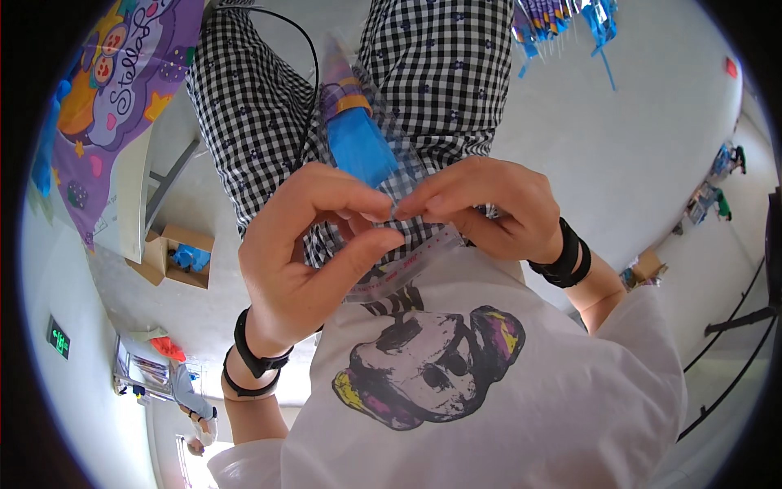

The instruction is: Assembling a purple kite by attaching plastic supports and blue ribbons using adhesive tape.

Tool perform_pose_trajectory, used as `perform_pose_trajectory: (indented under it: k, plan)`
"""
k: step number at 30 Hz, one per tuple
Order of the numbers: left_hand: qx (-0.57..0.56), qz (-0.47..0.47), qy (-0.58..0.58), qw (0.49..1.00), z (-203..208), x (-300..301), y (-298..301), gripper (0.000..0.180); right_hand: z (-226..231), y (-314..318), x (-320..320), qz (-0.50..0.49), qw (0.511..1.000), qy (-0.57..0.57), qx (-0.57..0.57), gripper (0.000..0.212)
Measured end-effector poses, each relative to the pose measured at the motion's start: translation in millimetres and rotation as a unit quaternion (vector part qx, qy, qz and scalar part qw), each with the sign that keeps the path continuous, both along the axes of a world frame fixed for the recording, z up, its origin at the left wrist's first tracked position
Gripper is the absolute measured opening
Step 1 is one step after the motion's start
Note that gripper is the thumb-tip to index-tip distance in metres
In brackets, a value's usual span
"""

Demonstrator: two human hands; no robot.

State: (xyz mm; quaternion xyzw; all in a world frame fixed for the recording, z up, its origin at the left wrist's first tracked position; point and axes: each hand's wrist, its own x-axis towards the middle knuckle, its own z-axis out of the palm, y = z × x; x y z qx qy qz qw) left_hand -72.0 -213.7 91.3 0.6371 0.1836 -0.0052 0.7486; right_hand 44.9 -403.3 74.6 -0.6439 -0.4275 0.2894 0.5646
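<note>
Across my lap lies a clear plastic bag [399, 175]. Inside it is a folded item, with a bright blue sheet [361, 147] and a purple, pointed end farther from me. My left hand [314, 244] curls at the near part of the bag, thumb and fingers closing on the film. Facing it, my right hand [493, 204] pinches the same film, with its fingertips almost meeting the left ones. Between the hands and my shirt stretches the bag's flap [407, 267], a clear strip with red print. Exactly what the fingertips hold is partly hidden.
A purple printed pennant-shaped sheet [134, 90] hangs over a table edge at left. Below it, an open cardboard box [183, 257] with blue contents stands on the floor. Several wrapped packages [554, 20] lie at upper right. A black cable [314, 73] runs along my leg. Another person [195, 399] appears far left.
</note>
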Motion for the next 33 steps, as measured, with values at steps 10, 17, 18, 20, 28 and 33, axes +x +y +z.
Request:
perform_pose_trajectory:
  k: [10,17,18,20,28,33]
  plan:
    - [-0.003,-0.108,-0.008,0.994,0,14,1,0.021,-4,1,-4,-0.077,0.996,0.049,0.012,0.020]
    - [0.007,-0.129,0.025,0.991,4,20,2,0.021,-3,5,3,-0.049,0.997,-0.054,0.012,0.020]
    - [0.013,-0.130,0.036,0.991,7,21,1,0.021,-3,5,3,-0.050,0.997,-0.053,0.012,0.020]
    - [0.019,-0.133,0.047,0.990,11,22,-1,0.022,-4,6,3,-0.042,0.997,-0.056,0.011,0.020]
    - [0.052,-0.129,0.073,0.988,19,23,-2,0.024,-3,9,1,-0.037,0.996,-0.082,0.022,0.021]
    - [0.080,-0.158,0.068,0.982,21,20,-2,0.020,-11,5,-5,-0.035,0.993,-0.100,0.041,0.021]
